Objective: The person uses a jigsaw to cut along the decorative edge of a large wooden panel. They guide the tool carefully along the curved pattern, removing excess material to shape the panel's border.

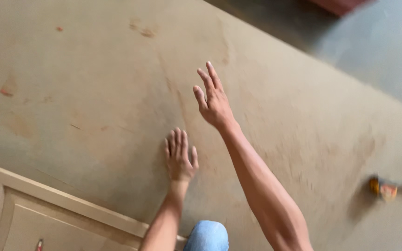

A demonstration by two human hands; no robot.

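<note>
Denim covers the knee (206,235) at the bottom edge, closest to the lens, and just to its left a pale carved panel (47,218) with a raised moulding runs along the lower left corner, overlapping the near edge of the big brown board (94,93). That board fills most of the view and serves as the landmark: it is dusty, streaked, and carries a few small reddish marks toward its upper left part. Near the board's middle, a little above the knee, the left hand (178,155) lies flat on the surface, palm down, fingers straight and together, gripping nothing. Right of it and further up the board, the right hand (213,100) hangs above the surface with its fingers spread and loose, likewise holding nothing; whether it touches the board cannot be told, and its bare forearm slants down to the lower right of the view. Well apart from both hands, near the board's lower right edge, rests a small blurred object (387,189) with orange and dark parts, too smeared to name. Beyond the board's upper right edge lies grey floor (382,42).
</note>
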